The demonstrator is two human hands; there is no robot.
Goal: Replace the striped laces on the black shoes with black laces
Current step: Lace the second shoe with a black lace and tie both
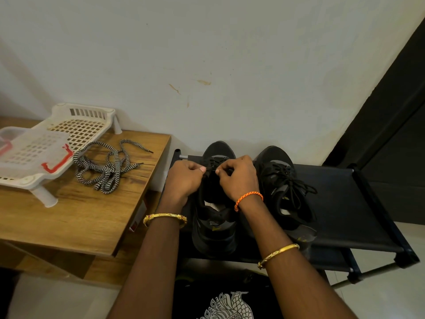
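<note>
Hands: left hand point(186, 178) and right hand point(236, 178) each pinch black lace point(210, 168) | lace over left shoe point(215, 203) on shoe rack point(345, 215), striped laces point(105, 166) on surface point(69, 215) left of grip | risk: loose pinch lets lace slip from an eyelet, or an eyelet is missed.

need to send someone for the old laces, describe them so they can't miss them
Find the wooden table left of the black shoe rack. The striped laces lie loose on it, just right of the white plastic basket. They alone are zigzag black and white; the laces on the shoes are plain black.
</note>
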